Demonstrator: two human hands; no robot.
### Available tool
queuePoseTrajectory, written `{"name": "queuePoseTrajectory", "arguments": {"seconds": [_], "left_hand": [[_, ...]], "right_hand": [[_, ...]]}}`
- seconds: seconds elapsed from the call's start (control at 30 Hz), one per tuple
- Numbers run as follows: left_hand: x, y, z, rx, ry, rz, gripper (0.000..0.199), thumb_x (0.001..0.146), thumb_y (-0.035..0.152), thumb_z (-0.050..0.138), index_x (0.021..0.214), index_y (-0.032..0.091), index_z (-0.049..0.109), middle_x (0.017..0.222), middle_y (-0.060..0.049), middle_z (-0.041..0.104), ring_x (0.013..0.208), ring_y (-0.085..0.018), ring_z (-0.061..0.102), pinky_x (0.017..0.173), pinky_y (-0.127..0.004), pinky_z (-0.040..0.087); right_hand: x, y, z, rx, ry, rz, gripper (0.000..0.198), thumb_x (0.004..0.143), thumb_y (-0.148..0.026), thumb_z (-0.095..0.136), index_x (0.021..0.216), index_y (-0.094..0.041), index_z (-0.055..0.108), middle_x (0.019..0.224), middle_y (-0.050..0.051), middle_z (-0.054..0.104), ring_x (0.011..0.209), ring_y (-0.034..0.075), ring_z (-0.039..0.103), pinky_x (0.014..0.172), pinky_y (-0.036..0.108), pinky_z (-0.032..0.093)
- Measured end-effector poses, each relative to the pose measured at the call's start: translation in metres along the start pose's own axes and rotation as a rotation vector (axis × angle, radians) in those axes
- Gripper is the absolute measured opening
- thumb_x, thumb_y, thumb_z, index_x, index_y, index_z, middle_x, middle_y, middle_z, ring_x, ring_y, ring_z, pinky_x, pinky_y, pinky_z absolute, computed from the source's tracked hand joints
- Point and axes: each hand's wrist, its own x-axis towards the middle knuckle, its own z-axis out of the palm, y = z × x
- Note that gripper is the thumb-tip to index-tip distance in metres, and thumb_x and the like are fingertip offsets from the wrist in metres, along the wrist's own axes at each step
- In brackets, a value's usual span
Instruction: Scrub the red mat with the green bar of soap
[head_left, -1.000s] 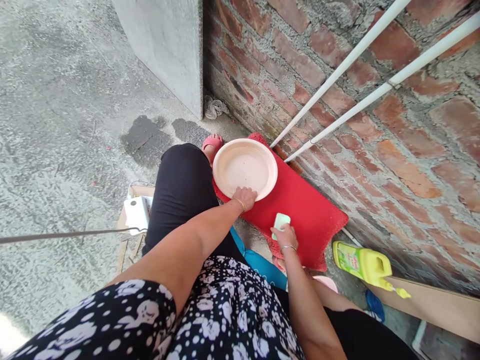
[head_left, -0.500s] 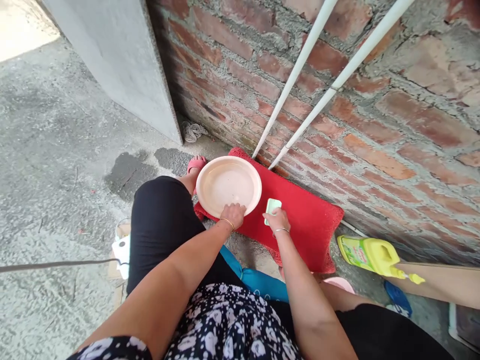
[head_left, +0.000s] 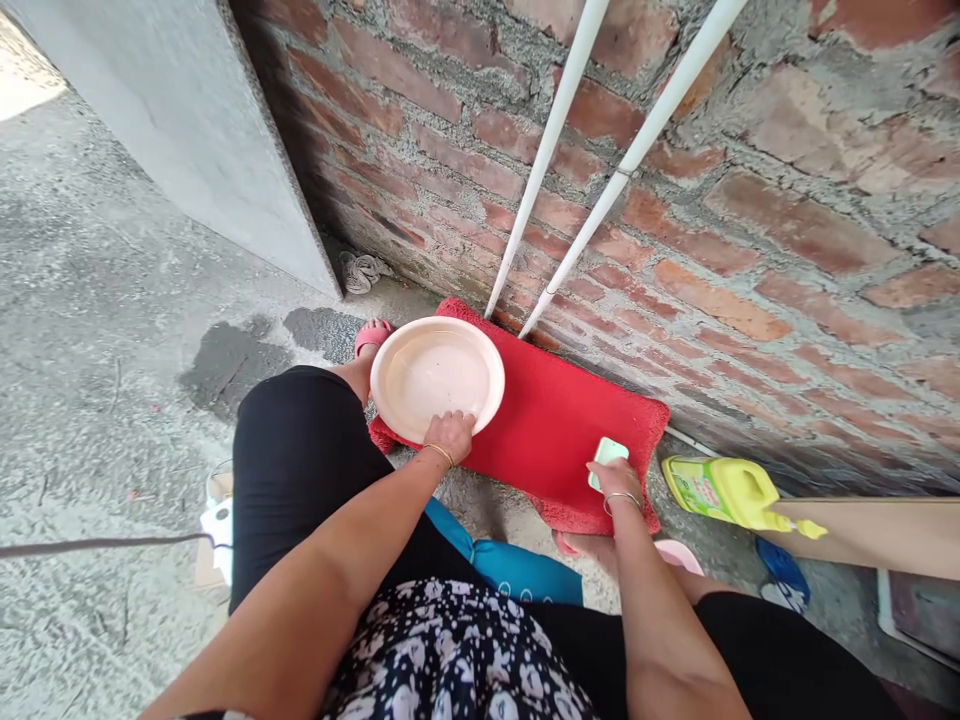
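Note:
A pale pink basin [head_left: 437, 372] with a little liquid in it rests on a red mat [head_left: 559, 410]. My left hand [head_left: 451, 435] grips its near rim, the fingers curled over inside the edge. My right hand [head_left: 619, 480] is closed around a light green rectangular piece [head_left: 611, 452] with rounded corners, whose exact kind I cannot tell. It is over the right end of the mat, close to the mat's surface. My palm hides the near part of this piece.
A brick wall [head_left: 480, 190] with two white pipes [head_left: 600, 205] rises behind the mat. On the right lie a yellow bottle [head_left: 724, 490] and a blue slipper [head_left: 784, 575]. A grey slab [head_left: 195, 130] leans at the left. Below me is something blue [head_left: 517, 572].
My right hand has moved to the right along the mat with the light green piece. My left hand stays on the basin's rim. The view has shifted slightly.

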Motion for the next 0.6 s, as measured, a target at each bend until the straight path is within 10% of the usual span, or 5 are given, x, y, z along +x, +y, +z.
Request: {"name": "queuePoseTrajectory", "arguments": {"seconds": [0.13,0.43,0.6], "left_hand": [[0.0,0.001,0.001,0.002,0.005,-0.002,0.033,0.084,0.016,0.034,0.111,0.021,0.053,0.104,-0.011,0.056,0.097,-0.024,0.053,0.081,-0.04,0.039],[0.002,0.001,0.002,0.036,0.003,-0.013,0.03,0.083,0.016,0.035,0.106,0.02,0.054,0.1,-0.01,0.057,0.094,-0.023,0.054,0.079,-0.038,0.04],[0.003,0.001,0.004,0.015,0.01,-0.005,0.029,0.083,0.017,0.035,0.105,0.02,0.055,0.098,-0.01,0.057,0.094,-0.024,0.054,0.079,-0.039,0.04]], "right_hand": [[0.001,-0.001,-0.003,0.068,0.035,0.007,0.053,0.071,-0.059,0.055,0.103,-0.018,0.057,0.105,0.016,0.058,0.097,0.03,0.058,0.077,0.039,0.046],[-0.043,-0.182,0.034,0.088,-0.018,-0.436,0.043,0.067,-0.057,0.062,0.097,-0.027,0.056,0.103,0.003,0.053,0.088,0.021,0.058,0.074,0.033,0.045],[-0.03,-0.17,0.034,0.019,-0.005,-0.444,0.043,0.067,-0.056,0.063,0.098,-0.027,0.056,0.103,0.003,0.052,0.09,0.021,0.058,0.076,0.034,0.045]]}}
